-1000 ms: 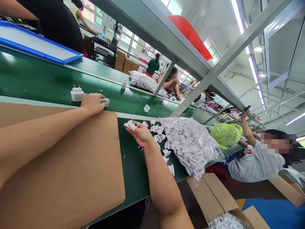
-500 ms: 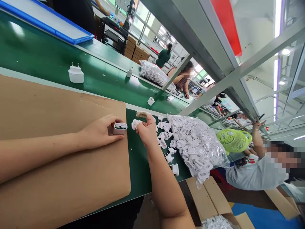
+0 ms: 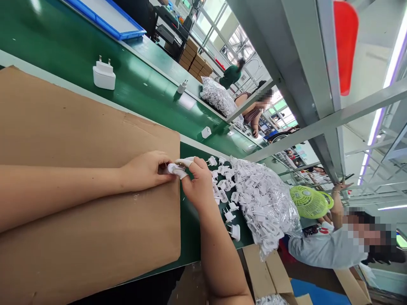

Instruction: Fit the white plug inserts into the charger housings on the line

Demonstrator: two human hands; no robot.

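Note:
My left hand (image 3: 148,169), over the end of the cardboard sheet (image 3: 95,228), is closed around a white charger housing (image 3: 165,169), mostly hidden by the fingers. Against the housing's open end, my right hand (image 3: 199,182) pinches a white plug cap (image 3: 175,170). Pale covers wrap fingertips of the right hand. Whether the cap sits fully in the housing cannot be made out. Just right of that hand, loose plug caps (image 3: 224,184) with metal pins lie scattered on the green bench (image 3: 190,237).
A clear bag of plug caps (image 3: 260,199) bulges at the right of the bench. White chargers (image 3: 104,75) stand along the green belt (image 3: 140,84). A blue-rimmed tray (image 3: 119,36), a green fan (image 3: 307,201), open cartons (image 3: 269,271) and co-workers are around. A metal frame (image 3: 295,97) crosses above.
My right hand has brought the plug cap left to the housing's open end, so the two now meet. The view has also shifted and tilted slightly.

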